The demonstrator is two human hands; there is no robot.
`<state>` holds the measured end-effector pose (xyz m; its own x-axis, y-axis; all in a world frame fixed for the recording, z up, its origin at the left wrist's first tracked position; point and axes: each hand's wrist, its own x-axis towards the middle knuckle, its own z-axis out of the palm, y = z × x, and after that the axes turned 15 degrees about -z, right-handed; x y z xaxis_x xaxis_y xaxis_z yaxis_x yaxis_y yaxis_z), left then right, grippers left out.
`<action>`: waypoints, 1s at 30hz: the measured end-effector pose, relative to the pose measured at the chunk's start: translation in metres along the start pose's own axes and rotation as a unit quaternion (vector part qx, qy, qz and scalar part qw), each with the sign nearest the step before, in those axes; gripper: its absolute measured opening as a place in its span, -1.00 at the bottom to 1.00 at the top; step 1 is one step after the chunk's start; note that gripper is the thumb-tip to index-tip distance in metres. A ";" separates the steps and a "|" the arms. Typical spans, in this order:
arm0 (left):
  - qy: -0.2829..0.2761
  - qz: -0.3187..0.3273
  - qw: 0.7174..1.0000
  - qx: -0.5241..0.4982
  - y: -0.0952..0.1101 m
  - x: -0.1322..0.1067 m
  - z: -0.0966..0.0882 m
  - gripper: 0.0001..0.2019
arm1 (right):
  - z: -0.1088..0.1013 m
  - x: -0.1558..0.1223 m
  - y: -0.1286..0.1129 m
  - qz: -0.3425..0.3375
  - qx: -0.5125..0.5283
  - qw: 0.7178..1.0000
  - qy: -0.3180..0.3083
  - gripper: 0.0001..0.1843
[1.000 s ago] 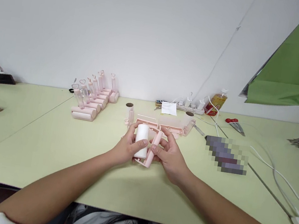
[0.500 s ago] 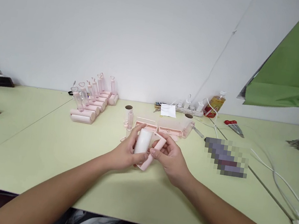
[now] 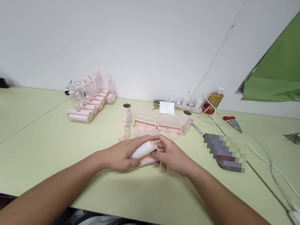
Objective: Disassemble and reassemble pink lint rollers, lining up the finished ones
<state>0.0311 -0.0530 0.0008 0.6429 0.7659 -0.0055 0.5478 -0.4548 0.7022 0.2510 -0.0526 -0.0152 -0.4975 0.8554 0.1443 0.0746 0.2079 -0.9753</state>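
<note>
Both of my hands meet low over the pale green table. My left hand wraps round a white roll that lies tilted in a pink holder. My right hand pinches the right end of the roll and holder with closed fingers. The holder is mostly hidden under my fingers. Just beyond my hands lie loose pink parts and a clear pink handle standing upright.
A row of several finished pink rollers stands at the back left. A power strip, a bottle and red scissors sit at the back right. White cables run along the right side. A blurred patch lies right of my hands.
The roll and pink holder went from upright to lying tilted, low near the table. Both hands dropped with them and closed further over the pieces.
</note>
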 end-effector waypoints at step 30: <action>0.025 -0.044 0.988 0.148 0.003 0.000 0.004 -0.47 | 0.004 -0.006 -0.002 -0.111 -0.108 0.986 -0.064 -0.66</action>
<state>0.0349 -0.0566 0.0004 0.5621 0.8269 -0.0174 0.7382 -0.4920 0.4616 0.2503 -0.0606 -0.0149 -0.6266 0.7134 0.3138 0.1280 0.4914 -0.8615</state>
